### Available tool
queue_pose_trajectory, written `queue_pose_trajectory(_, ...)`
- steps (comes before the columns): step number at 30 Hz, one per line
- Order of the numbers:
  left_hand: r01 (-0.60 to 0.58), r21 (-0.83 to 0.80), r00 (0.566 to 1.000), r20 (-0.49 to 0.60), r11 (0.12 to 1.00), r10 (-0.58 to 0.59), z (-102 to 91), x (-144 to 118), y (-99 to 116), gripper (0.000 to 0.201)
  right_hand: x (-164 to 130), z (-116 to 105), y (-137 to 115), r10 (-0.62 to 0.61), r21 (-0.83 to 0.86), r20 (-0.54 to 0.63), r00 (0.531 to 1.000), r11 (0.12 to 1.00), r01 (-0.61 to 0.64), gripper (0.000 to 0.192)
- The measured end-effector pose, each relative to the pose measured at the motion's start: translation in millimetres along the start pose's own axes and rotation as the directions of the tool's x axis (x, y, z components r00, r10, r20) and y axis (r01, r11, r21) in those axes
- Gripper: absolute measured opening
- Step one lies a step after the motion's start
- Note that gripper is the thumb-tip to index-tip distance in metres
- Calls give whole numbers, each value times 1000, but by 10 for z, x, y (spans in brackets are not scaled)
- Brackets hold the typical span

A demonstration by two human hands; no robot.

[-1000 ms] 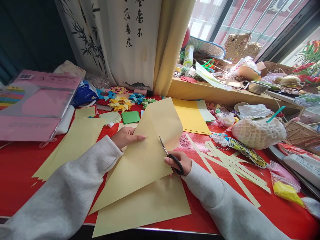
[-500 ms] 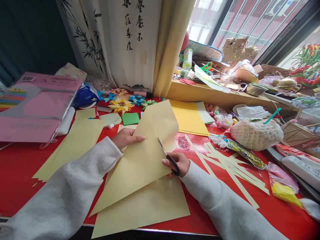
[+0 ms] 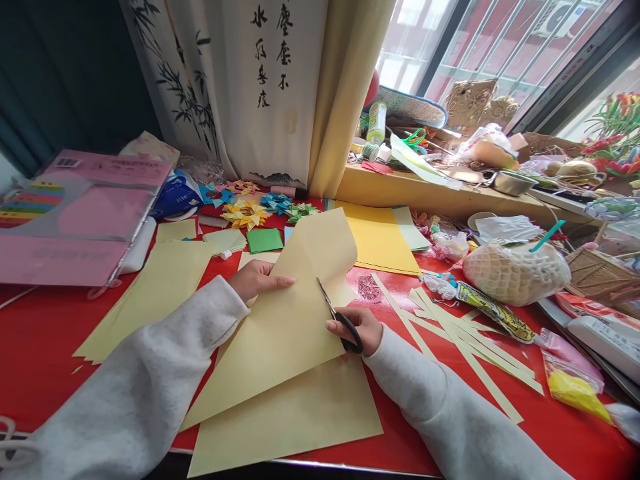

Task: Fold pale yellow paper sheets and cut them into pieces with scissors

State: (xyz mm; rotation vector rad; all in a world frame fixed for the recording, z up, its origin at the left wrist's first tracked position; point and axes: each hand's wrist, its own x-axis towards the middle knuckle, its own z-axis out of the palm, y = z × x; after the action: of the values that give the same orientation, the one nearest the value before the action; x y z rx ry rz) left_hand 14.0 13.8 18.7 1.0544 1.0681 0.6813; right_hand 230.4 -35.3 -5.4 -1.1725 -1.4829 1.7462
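My left hand [image 3: 263, 279] pinches the left edge of a pale yellow sheet of paper [image 3: 270, 340], thumb on top. In my right hand [image 3: 360, 328] is a pair of black-handled scissors [image 3: 329, 300], its blade lying across the sheet with the tip pointing up and left. The sheet is raised and tilted, and its far right corner curls up. Beneath it, another pale yellow sheet [image 3: 295, 420] lies at the table's front edge. Part of the blades may be hidden by the paper.
Pale yellow sheets [image 3: 150, 293] are stacked at left, cut paper strips [image 3: 465, 340] at right. Folded paper stars [image 3: 245, 215], a green paper stack [image 3: 265, 240] and yellow paper [image 3: 377, 237] lie behind. A net-wrapped round object [image 3: 517, 267] stands at right; a pink packet [image 3: 100, 213] at left.
The whole view has shifted slightly, so things sit a little lower and to the right. Both hands keep their grip on the paper and scissors; nothing else has visibly changed.
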Motion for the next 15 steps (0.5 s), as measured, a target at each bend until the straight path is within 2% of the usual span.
queue_pose_trajectory(7,17,10,998,63,1000,-17,-3,20,-29,30,14,-1,19,-58,-101,-47,997,993,53,43)
queue_pose_trajectory(15,25,2,998,58,1000,-25,-4,25,-41,26,29,-35,71,-122,-155,23,992,980,124,38)
